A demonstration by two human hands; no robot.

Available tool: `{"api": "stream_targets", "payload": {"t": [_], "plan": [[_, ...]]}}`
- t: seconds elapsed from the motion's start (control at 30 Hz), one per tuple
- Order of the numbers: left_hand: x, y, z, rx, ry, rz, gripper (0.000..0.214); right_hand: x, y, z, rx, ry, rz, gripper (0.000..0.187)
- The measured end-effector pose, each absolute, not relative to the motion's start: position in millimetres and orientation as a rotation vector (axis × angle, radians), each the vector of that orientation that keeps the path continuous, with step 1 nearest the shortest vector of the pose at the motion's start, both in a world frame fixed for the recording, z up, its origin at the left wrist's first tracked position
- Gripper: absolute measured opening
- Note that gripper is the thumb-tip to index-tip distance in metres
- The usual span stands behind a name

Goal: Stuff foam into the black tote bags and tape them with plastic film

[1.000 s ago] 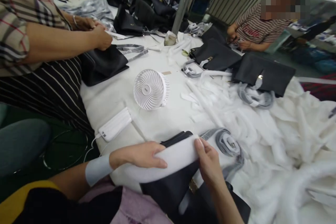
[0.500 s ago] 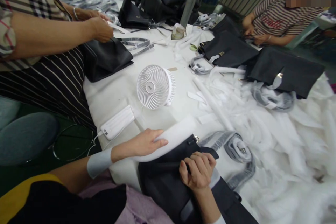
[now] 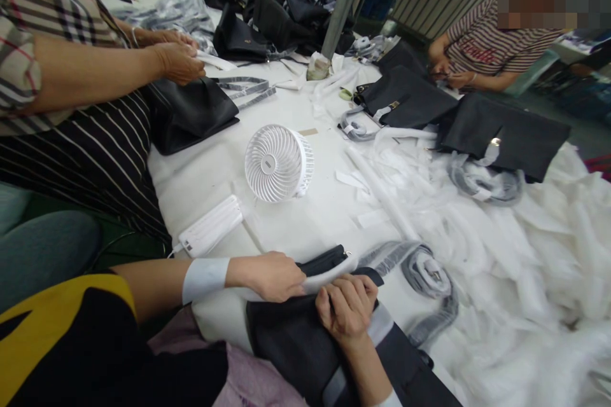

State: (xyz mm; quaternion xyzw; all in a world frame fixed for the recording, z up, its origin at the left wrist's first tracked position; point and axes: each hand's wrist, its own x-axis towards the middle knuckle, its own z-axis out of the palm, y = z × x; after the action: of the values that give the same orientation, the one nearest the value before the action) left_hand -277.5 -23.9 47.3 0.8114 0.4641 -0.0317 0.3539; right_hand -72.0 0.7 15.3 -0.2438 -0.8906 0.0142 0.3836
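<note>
A black handbag [image 3: 286, 334] lies in front of me at the table's near edge. My left hand [image 3: 275, 275] is closed on a strip of white foam sheet [image 3: 331, 273], which lies along the bag's opening. Curled into a fist, my right hand [image 3: 347, 308] grips the bag's upper edge; its fingertips are hidden. A plastic-wrapped strap [image 3: 432, 270] lies coiled just right of the bag.
A white fan [image 3: 277, 164] and a white power bank [image 3: 210, 229] stand on the table [image 3: 315, 203]. White foam pieces [image 3: 515, 267] heap at the right. Two co-workers handle black bags [image 3: 191, 111] across and left; a metal post [image 3: 346, 6] rises behind.
My left hand has moved the foam strip down and toward me, from behind the bag onto its opening. My right hand keeps its grip on the bag.
</note>
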Motion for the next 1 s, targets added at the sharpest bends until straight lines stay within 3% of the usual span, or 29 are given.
{"api": "stream_targets", "payload": {"t": [0.13, 0.4, 0.57, 1.0], "plan": [[-269.1, -18.2, 37.4, 2.037, 1.111, -0.108, 0.029, -80.1, -1.0, 13.2, -0.706, -2.308, 0.013, 0.006], [-312.7, -28.3, 37.9, 1.824, 1.079, 0.019, 0.030, -92.6, 1.2, 3.0, -0.810, -2.512, 0.121, 0.026], [-345.1, -41.8, 58.9, 1.726, 1.095, 0.010, 0.009, -90.6, 2.7, 0.4, -0.805, -2.489, 0.126, 0.026], [-292.4, -19.6, 49.0, 1.144, 1.059, -0.130, 0.008, -85.5, 3.6, -3.5, -0.749, -2.369, 0.225, 0.029]]}}
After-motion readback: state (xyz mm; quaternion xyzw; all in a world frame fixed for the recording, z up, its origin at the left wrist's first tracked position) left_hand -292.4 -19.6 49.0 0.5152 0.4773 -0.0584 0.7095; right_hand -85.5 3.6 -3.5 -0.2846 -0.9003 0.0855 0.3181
